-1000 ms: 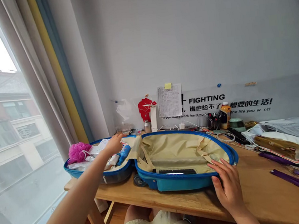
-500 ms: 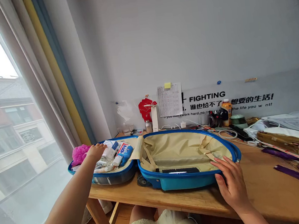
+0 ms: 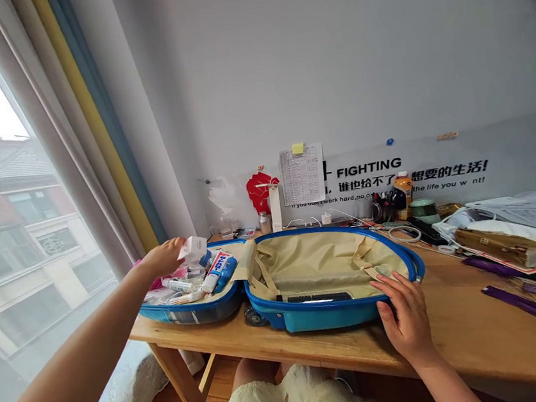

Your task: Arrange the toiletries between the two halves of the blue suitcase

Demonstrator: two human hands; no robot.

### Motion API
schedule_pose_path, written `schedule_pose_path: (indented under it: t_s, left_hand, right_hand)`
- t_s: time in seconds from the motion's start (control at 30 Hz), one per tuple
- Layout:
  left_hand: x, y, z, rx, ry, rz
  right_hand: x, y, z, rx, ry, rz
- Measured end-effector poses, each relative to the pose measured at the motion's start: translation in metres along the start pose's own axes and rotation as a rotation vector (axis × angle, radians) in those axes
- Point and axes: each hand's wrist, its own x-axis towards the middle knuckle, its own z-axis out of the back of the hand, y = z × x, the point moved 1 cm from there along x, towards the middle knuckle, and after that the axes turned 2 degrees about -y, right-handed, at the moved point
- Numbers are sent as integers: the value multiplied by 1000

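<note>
An open blue hard-shell suitcase [image 3: 320, 314] lies flat on the wooden desk, its two halves side by side. My left hand [image 3: 162, 257] holds a small white box [image 3: 193, 249] above the left half. Below it, that half is packed with toiletries, including a toothpaste tube [image 3: 217, 271] and a blue tube [image 3: 226, 275]. A pink bath puff [image 3: 155, 283] is mostly hidden behind my left forearm. My right hand [image 3: 405, 314] straddles the front rim of the right half, whose beige lining [image 3: 323, 262] has fabric straps.
The wooden desk [image 3: 479, 351] extends right, holding a stack of papers and packages [image 3: 512, 241], a purple strip [image 3: 522, 304], an orange-capped bottle [image 3: 403, 195], a green container [image 3: 424, 211] and cables [image 3: 402, 234]. A curtained window [image 3: 10, 191] stands at the left.
My left hand has lifted the white box from the left half to above its rim. My right hand stays on the rim, and the view has tilted slightly.
</note>
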Motion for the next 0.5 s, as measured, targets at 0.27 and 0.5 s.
schedule_pose_path:
  t_s: [0.27, 0.5]
  left_hand:
    - [8, -102, 84, -104, -250, -291]
    - [15, -232, 81, -221, -119, -637]
  right_hand:
    - [1, 2, 0, 19, 2, -20]
    - [1, 3, 1, -1, 0, 0]
